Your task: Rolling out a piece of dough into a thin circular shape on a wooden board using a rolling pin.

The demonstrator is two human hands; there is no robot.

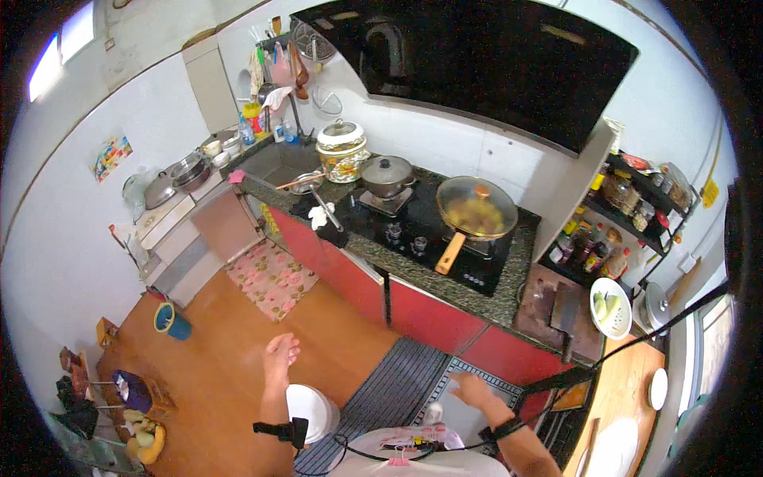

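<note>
My left hand (281, 352) hangs in the air over the brown floor with nothing in it, its fingers loosely curled. Just below it is a round white bucket or stool (310, 411). My right hand (471, 389) is raised above a grey bordered mat (444, 396), also holding nothing, its fingers apart. Before me on the black gas hob (402, 235) stands a frying pan (471, 206) under a glass lid with an orange knob. Yellowish food shows through the glass, and the wooden handle (451, 253) points towards me. A lidded grey pot (387, 173) sits on the other burner.
Left of the hob are a patterned lidded pot (343, 152) and a sink (277, 164). A cleaver (562, 316) lies on a board (533, 298) at right, beside a white colander (611, 310) with green vegetables. A black cable (650, 334) crosses the right side. A blue bin (173, 322) stands left.
</note>
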